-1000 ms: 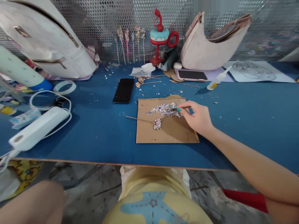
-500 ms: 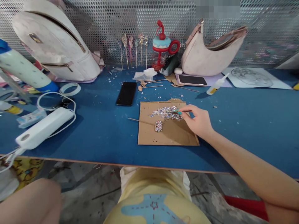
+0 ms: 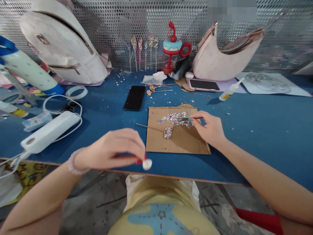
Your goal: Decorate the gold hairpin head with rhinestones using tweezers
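My right hand [image 3: 210, 129] pinches a thin pair of tweezers [image 3: 188, 118], whose tip rests in a pile of small sparkling stones [image 3: 175, 117] on a brown cardboard sheet [image 3: 181, 140]. A thin stick with a stone-covered head [image 3: 167, 132] lies on the card just left of the pile. My left hand [image 3: 113, 149] hovers over the table's front edge with its fingers closed on a small white round object [image 3: 147, 164].
On the blue table [image 3: 256, 130] lie a black phone [image 3: 134, 97], a white power bank with cable [image 3: 50, 131], a tape roll [image 3: 76, 92] and a glue bottle [image 3: 230, 90]. Two pale bags [image 3: 66, 49], decorated sticks [image 3: 143, 49] and a red bottle [image 3: 173, 47] stand at the back.
My left hand has come up from below into view over the table's front edge, holding a small white object. My right hand stays at the stone pile with the tweezers.
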{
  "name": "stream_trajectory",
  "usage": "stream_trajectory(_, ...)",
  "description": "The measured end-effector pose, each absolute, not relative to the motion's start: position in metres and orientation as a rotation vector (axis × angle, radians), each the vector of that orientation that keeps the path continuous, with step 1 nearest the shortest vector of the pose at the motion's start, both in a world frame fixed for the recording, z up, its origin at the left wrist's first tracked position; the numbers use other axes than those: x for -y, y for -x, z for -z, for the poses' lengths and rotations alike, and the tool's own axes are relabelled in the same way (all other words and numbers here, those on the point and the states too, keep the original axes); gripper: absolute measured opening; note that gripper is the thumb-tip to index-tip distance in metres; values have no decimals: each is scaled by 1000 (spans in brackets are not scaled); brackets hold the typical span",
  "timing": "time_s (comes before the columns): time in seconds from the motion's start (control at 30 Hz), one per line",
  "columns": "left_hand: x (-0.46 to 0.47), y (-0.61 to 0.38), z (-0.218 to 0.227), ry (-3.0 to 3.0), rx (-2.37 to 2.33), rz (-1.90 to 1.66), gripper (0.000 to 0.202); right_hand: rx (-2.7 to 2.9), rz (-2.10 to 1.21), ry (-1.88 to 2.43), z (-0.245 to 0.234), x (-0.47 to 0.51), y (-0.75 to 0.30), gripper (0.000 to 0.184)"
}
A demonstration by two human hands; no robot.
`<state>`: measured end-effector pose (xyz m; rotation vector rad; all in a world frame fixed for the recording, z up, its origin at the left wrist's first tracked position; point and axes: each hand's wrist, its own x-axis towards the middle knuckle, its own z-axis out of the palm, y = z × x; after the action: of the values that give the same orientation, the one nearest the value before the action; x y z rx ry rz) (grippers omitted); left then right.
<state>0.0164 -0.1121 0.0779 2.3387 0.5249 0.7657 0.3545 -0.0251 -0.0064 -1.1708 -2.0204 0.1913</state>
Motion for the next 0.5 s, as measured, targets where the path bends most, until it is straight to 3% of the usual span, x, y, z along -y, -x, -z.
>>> stream_trajectory(0.17,59,-25,-55,-2092,-882,-990,6,2012,-178,1157,7,25,-355,13)
stream_trajectory(0.3,38,-26,-32,-1904,-1062,-1072,24,2018,-179,1178,6,26,-356,11)
stream_trajectory(0.5,57,-19,-36,-1900,-914,-999,27,2031,-171,1147,7,25,-355,12)
